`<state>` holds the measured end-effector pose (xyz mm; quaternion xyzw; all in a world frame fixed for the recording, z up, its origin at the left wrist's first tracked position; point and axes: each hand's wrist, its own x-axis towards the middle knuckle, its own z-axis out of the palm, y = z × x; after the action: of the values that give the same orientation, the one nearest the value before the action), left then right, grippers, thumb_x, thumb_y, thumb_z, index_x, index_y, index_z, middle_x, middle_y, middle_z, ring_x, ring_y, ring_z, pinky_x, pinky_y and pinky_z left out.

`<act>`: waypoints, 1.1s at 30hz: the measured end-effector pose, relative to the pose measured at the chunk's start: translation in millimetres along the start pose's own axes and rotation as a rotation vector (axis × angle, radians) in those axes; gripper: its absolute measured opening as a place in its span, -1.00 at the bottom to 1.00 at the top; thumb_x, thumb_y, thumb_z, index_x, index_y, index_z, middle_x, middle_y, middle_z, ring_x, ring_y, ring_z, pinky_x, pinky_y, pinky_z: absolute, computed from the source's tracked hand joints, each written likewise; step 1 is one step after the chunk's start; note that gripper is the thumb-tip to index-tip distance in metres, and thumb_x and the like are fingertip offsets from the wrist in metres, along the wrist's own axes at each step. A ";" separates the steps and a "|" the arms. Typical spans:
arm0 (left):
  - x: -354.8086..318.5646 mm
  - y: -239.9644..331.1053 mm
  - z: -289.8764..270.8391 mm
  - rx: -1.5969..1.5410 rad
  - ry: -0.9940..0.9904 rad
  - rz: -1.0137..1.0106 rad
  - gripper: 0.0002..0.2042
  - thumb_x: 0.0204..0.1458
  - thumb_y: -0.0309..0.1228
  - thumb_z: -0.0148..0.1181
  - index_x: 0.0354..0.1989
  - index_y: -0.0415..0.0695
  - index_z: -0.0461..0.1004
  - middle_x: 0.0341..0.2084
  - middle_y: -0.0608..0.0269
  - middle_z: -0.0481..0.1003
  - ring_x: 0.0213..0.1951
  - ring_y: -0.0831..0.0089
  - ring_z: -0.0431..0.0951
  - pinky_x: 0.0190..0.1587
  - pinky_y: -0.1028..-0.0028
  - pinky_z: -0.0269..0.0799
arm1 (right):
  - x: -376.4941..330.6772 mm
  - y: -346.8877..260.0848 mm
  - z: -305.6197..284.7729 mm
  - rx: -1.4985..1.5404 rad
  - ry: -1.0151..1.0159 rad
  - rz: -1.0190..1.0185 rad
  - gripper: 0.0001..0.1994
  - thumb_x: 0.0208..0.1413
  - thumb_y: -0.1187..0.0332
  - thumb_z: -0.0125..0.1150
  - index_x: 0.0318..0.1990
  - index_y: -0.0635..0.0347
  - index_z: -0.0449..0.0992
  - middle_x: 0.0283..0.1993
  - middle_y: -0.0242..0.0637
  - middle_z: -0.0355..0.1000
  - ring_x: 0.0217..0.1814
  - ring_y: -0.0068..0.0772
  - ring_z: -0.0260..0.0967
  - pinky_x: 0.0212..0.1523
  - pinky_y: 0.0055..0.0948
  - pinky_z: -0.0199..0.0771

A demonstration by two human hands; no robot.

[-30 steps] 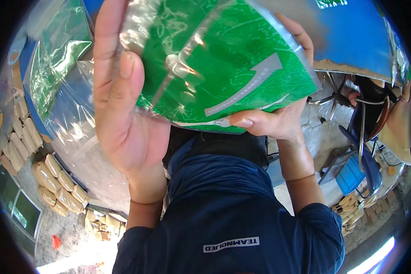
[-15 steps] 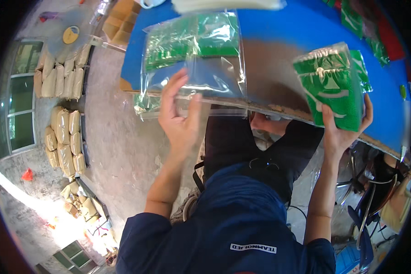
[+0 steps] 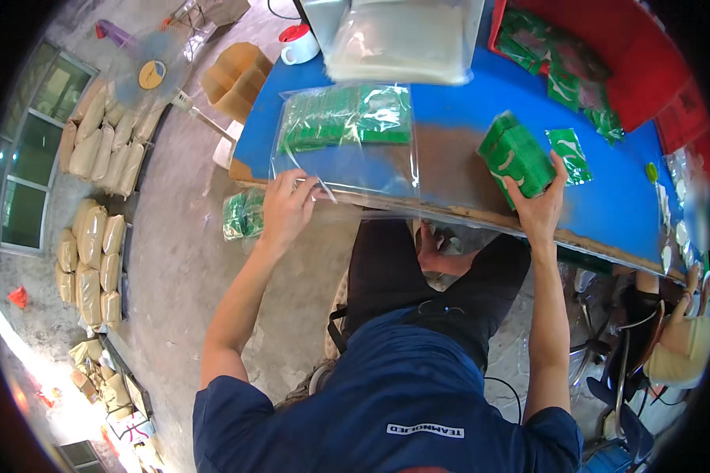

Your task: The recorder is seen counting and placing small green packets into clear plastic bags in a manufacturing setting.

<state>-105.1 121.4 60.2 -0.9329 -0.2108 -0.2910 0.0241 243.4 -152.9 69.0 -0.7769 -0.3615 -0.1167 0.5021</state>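
My left hand (image 3: 286, 206) pinches the near edge of a clear plastic bag (image 3: 347, 169) that overhangs the table's front edge. Rows of green packets (image 3: 345, 118) lie inside the far part of this bag. My right hand (image 3: 538, 203) grips a thick stack of green packets (image 3: 516, 154), tilted, over the right half of the table. Its thumb is on the near side and its fingers wrap the right side. A loose green packet (image 3: 569, 156) lies on the blue tabletop just beyond those fingers.
At the back stands a pile of clear bags (image 3: 402, 43), with a white mug (image 3: 298, 46) left of it. A red bin (image 3: 607, 47) holding green packets is back right. More green packets (image 3: 243, 214) sit below the table's left edge. Another person (image 3: 682, 343) sits at right.
My left hand's fingers have closed on the bag's edge. My right hand has moved left, with the stack turned in it. The head view has shifted, showing more of the table's back.
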 end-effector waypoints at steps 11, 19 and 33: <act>74.0 105.6 13.6 -0.261 0.155 0.053 -0.81 -0.07 -0.56 0.36 -0.24 -0.13 0.62 -0.46 0.21 0.44 -0.46 0.27 0.51 -0.41 0.35 0.43 | -10.0 -55.3 -15.4 0.988 -0.476 0.587 -0.21 -0.06 0.31 0.48 0.31 0.33 0.17 0.16 -0.12 0.37 0.20 -0.27 0.35 0.23 -0.27 0.36; 103.3 128.6 6.6 -0.470 0.205 -0.112 -0.89 0.02 -0.47 0.35 -0.26 -0.12 0.64 -0.53 0.20 0.42 -0.57 0.26 0.49 -0.50 0.35 0.38 | 2.6 -51.0 17.0 0.898 -0.828 0.775 -0.31 -0.01 0.29 0.45 0.25 0.31 0.27 0.10 -0.11 0.44 0.12 -0.27 0.44 0.11 -0.27 0.49; 127.9 191.4 24.0 -0.497 0.224 -0.069 -0.93 0.04 -0.45 0.28 -0.31 -0.13 0.61 -0.44 0.19 0.49 -0.43 0.16 0.57 -0.39 0.27 0.48 | 22.2 -77.6 107.2 0.940 -0.472 0.811 -0.43 0.18 0.30 0.24 0.32 0.13 0.20 0.08 -0.24 0.41 0.09 -0.32 0.41 -0.05 -0.40 0.50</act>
<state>80.5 -0.2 125.9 -0.8645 -0.1605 -0.4358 -0.1925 187.1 -32.2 84.8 -0.5544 -0.1532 0.4247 0.6991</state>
